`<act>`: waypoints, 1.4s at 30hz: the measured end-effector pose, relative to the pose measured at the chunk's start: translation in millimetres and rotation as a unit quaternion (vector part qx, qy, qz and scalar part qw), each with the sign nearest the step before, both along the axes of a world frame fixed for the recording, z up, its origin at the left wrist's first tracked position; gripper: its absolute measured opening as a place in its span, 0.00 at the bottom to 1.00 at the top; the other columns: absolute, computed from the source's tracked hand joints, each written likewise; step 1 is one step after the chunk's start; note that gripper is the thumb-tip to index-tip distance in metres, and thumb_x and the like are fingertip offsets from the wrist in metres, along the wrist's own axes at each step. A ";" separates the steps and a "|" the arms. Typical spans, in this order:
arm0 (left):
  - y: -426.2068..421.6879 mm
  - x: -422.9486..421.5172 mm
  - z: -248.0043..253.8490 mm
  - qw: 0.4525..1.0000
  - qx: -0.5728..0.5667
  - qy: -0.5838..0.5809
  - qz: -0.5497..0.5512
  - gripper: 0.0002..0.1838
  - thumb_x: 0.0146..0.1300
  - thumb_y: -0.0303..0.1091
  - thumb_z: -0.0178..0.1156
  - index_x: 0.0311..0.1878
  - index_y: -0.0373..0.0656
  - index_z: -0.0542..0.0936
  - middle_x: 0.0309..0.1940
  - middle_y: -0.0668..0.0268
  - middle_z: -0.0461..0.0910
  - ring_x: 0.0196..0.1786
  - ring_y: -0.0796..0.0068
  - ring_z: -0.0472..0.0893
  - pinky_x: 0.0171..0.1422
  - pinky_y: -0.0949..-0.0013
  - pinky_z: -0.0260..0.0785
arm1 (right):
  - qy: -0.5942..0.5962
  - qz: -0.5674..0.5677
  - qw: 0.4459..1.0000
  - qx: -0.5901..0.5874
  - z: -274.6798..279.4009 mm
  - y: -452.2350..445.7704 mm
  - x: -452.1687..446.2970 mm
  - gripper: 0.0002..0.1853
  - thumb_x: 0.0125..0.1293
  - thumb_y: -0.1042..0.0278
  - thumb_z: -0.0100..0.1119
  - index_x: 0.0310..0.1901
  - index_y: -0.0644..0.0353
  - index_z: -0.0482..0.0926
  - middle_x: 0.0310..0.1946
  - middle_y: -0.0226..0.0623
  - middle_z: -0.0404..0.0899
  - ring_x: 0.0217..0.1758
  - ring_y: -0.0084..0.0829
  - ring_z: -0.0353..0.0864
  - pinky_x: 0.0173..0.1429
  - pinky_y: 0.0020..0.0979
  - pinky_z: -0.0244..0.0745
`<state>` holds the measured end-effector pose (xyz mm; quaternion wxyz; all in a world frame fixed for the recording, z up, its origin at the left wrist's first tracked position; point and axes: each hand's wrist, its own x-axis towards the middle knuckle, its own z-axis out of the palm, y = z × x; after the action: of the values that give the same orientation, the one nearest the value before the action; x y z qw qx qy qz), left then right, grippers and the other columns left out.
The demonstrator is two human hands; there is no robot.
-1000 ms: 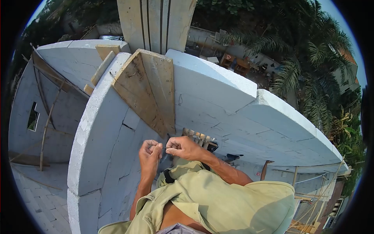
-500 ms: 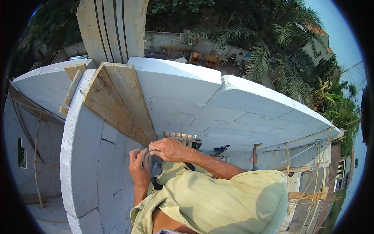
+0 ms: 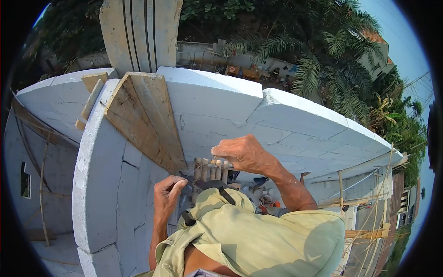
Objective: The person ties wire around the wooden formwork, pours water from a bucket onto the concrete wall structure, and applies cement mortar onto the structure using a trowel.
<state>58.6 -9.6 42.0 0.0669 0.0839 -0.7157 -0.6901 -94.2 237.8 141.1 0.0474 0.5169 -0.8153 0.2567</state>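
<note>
My left hand [image 3: 167,194] is closed in a pinch, thumb against the fingers, at the lower middle of the head view. A thin grey wire [image 3: 196,169] runs from its fingertips up toward my right hand [image 3: 245,153]. The right hand is raised higher and farther right, its fingers pinched together at the wire's other end. Between the hands the wire bows slightly. Both hands are in front of my body, below the wooden boards [image 3: 152,111] that stand in the corner of the white block walls [image 3: 217,104].
A tall pale column piece with dark vertical lines [image 3: 140,32] rises behind the corner. Below my hands are several short wooden posts [image 3: 214,171] and a cluttered floor. Bamboo poles [image 3: 341,189] stand at the right. Palm trees [image 3: 332,60] grow beyond the wall.
My hands were close together at a bent grey piece; now they are apart. The right hand has moved up and to the right, with the wire stretched between them.
</note>
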 end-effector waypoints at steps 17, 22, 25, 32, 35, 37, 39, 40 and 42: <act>-53.7 -54.8 53.0 0.938 -0.295 0.155 0.099 0.25 0.59 0.25 0.73 0.61 0.40 0.82 0.64 0.56 0.81 0.65 0.56 0.81 0.69 0.59 0.73 | 0.233 -0.360 0.902 -0.058 361.3 235.3 -280.2 0.12 0.81 0.61 0.57 0.48 0.60 0.82 0.28 0.20 0.67 0.30 0.15 0.61 0.34 0.25 0.59; -87.6 -72.4 107.0 0.901 -0.351 0.169 0.191 0.23 0.56 0.20 0.73 0.57 0.41 0.84 0.63 0.57 0.82 0.65 0.56 0.81 0.69 0.58 0.74 | 0.314 -0.408 0.850 -0.109 421.9 263.3 -430.1 0.14 0.81 0.56 0.55 0.47 0.58 0.82 0.23 0.18 0.64 0.26 0.14 0.60 0.31 0.25 0.59; -103.5 -85.0 141.1 0.850 -0.409 0.202 0.263 0.22 0.58 0.20 0.72 0.57 0.43 0.84 0.62 0.57 0.82 0.63 0.56 0.83 0.66 0.57 0.77 | 0.265 -0.358 0.888 -0.110 420.9 194.1 -501.9 0.14 0.79 0.56 0.56 0.47 0.57 0.83 0.21 0.18 0.67 0.24 0.13 0.62 0.31 0.25 0.60; -129.1 -123.8 200.6 0.770 -0.453 0.251 0.373 0.16 0.66 0.22 0.66 0.57 0.43 0.86 0.62 0.58 0.83 0.62 0.66 0.82 0.61 0.62 0.79 | 0.119 -0.219 0.930 -0.271 317.1 -85.8 -557.1 0.14 0.72 0.58 0.61 0.46 0.57 0.89 0.29 0.26 0.87 0.36 0.17 0.81 0.48 0.26 0.74; -145.2 -140.8 218.2 0.748 -0.480 0.228 0.397 0.20 0.65 0.24 0.68 0.61 0.46 0.84 0.64 0.59 0.81 0.64 0.63 0.81 0.62 0.61 0.78 | 0.045 -0.107 0.937 -0.330 287.0 -195.3 -575.8 0.12 0.74 0.60 0.63 0.47 0.57 0.89 0.31 0.25 0.89 0.35 0.15 0.80 0.47 0.24 0.73; -155.0 -151.1 227.3 0.730 -0.495 0.209 0.423 0.23 0.65 0.25 0.69 0.64 0.46 0.82 0.66 0.58 0.80 0.65 0.63 0.80 0.63 0.60 0.78 | -0.020 0.016 0.919 -0.394 278.6 -259.8 -559.8 0.12 0.76 0.62 0.63 0.50 0.60 0.89 0.34 0.27 0.91 0.28 0.12 0.74 0.37 0.21 0.70; -174.3 -157.0 229.4 0.712 -0.528 0.152 0.438 0.35 0.62 0.29 0.73 0.73 0.51 0.74 0.73 0.58 0.73 0.72 0.60 0.75 0.71 0.54 0.74 | -0.147 0.137 0.875 -0.441 279.1 -308.6 -530.0 0.12 0.77 0.63 0.62 0.51 0.60 0.88 0.36 0.31 0.91 0.18 0.09 0.61 0.22 0.18 0.55; -181.7 -161.9 230.9 0.705 -0.533 0.145 0.445 0.35 0.62 0.29 0.73 0.73 0.51 0.74 0.73 0.58 0.73 0.72 0.60 0.75 0.71 0.54 0.74 | -0.179 0.189 0.847 -0.463 279.2 -328.6 -521.3 0.11 0.77 0.64 0.62 0.51 0.61 0.88 0.37 0.33 0.91 0.16 0.08 0.58 0.19 0.18 0.50; -196.6 -167.2 237.2 0.568 -0.631 0.112 0.516 0.44 0.59 0.35 0.77 0.77 0.53 0.67 0.77 0.59 0.66 0.77 0.58 0.69 0.77 0.51 0.68 | -0.206 0.250 0.829 -0.456 279.6 -357.9 -510.0 0.11 0.78 0.64 0.61 0.51 0.61 0.88 0.38 0.34 0.91 0.16 0.09 0.59 0.19 0.19 0.52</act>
<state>-108.5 -206.2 279.1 0.5274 0.2976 -0.7913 0.0845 -604.1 -120.1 420.7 0.0427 0.5575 -0.4398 0.7028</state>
